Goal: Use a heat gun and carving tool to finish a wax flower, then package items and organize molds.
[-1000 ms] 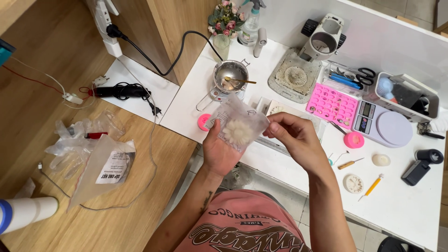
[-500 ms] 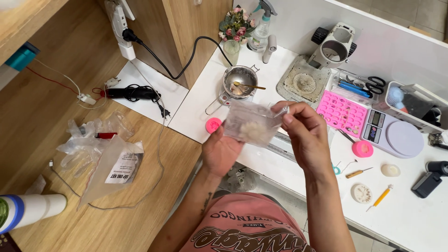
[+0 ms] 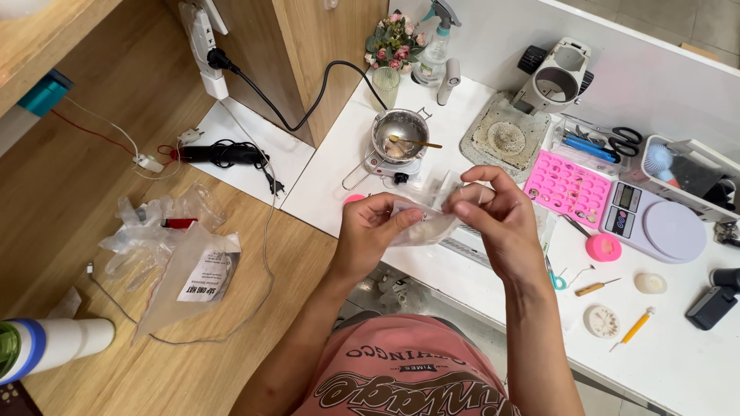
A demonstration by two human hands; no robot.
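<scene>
Small craft workshop, prob. a home candle/wax-making corner. White desk (image 3: 678,370) crammed w/ kit: small steel melting pot (image 3: 400,132) on a mini hotplate near the desk's left edge, pink silicone mould tray (image 3: 568,187), flat white digital scale (image 3: 655,225) towards the right edge, scissors & pens in a clear tray (image 3: 597,142) at the back. Round wax pieces (image 3: 602,320) lie near the front edge. Wood-laminate floor (image 3: 92,100), white power strip (image 3: 202,38) on a wooden panel, clear plastic bags (image 3: 173,254) on the floor.

White table (image 3: 678,362) bears scale (image 3: 655,227), pink mould (image 3: 566,187), melting pot (image 3: 400,132).
</scene>
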